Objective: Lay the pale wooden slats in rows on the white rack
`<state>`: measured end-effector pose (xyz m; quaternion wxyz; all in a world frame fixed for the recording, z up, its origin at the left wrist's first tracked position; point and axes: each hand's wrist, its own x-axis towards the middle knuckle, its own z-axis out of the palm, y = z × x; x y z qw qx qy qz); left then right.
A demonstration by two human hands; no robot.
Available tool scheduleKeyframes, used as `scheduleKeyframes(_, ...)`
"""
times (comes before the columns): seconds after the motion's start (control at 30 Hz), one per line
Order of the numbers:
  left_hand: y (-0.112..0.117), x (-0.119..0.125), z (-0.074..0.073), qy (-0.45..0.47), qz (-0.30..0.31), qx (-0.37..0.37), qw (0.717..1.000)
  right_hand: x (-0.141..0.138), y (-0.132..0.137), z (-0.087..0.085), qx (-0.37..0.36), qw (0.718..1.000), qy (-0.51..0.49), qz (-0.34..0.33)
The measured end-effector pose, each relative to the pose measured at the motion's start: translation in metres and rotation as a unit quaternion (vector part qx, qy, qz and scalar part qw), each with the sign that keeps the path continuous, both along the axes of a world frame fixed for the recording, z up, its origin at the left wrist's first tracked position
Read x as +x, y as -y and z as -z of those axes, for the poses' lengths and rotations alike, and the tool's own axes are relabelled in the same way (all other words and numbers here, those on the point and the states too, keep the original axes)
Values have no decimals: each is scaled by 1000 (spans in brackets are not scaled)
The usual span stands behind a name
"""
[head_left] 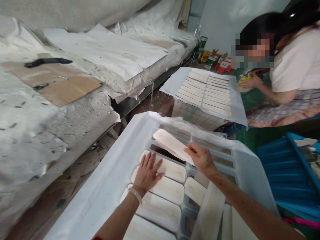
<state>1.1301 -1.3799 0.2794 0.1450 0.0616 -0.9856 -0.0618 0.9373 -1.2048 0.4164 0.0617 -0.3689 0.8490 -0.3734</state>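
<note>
My right hand (202, 159) pinches the near end of a pale, flat piece with rounded corners (171, 142), tilted above a slotted white frame (172, 126). My left hand (148, 171) lies with fingers spread on similar pale pieces, resting across the piece (172, 169) at the end of the left column. More of these pieces, such as one pale piece (160, 206), fill that column toward me. In the right column, slots near the far end show bare. Several loose pieces, including a long pale strip (208, 211), lie across the right column near me. I cannot tell their material.
Ahead stands a second table with pale strips (192, 90) in two columns. A co-worker (287, 66) bends over on its right, holding a yellow-marked object. A blue bin (287, 170) is at my right. A paint-crusted bench (82, 86) runs along the left; small boxes (223, 65) sit behind.
</note>
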Motion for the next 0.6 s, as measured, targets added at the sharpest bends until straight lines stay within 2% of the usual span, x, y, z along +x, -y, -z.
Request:
scheduleKeyframes(0.13,3,0,2,-5,1,0,1000,-4,1,-5,7,999,34,-11)
scheduleKeyframes(0.3,7,-2,9,-40,14,2,999,-2,8,-18,-32,999,-2,-6)
scheduleKeyframes(0.43,8,-5,16,-50,19,10,999,-1,11,-6,-13,1000,-7,-27)
scheduleKeyframes(0.6,6,-2,6,-17,5,11,1000,-13,2,17,20,998,48,-43)
